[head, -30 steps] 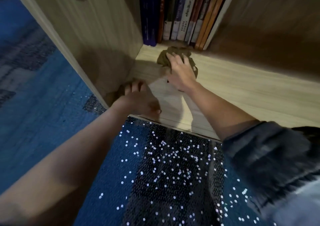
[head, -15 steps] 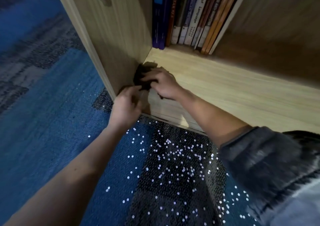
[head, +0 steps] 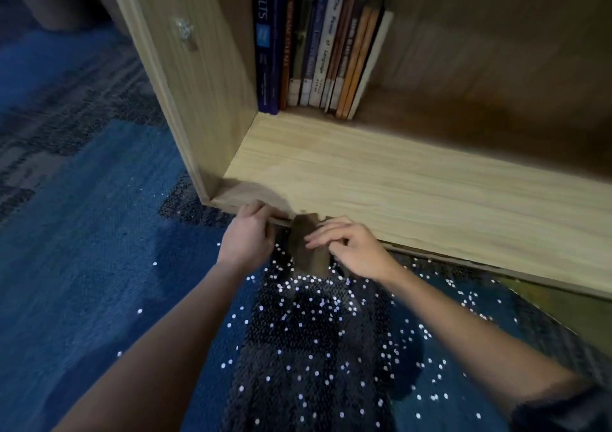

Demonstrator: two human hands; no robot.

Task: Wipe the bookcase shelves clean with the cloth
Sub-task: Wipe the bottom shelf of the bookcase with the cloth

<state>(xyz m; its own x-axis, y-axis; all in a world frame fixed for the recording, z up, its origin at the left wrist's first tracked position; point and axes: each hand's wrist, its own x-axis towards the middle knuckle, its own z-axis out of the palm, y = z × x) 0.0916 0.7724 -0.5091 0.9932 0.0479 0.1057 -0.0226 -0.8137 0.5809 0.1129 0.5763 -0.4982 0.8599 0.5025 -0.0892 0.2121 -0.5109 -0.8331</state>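
The light wooden bottom shelf [head: 397,180] of the bookcase runs across the middle of the view. A dark brownish cloth [head: 306,246] hangs over the shelf's front edge, just off the board. My right hand [head: 354,251] holds the cloth at that edge, fingers curled on it. My left hand [head: 248,233] rests with its fingertips on the front lip of the shelf, left of the cloth and close to it, near the left corner.
A row of upright books [head: 318,44] stands at the back left of the shelf, against the left side panel [head: 198,77]. Blue carpet [head: 82,249] lies to the left. Dark sequinned fabric [head: 314,349] covers the floor below my hands.
My right hand has drawn the cloth from the back by the books, past the left corner, out to the shelf's front edge. My left hand stayed on the front lip.
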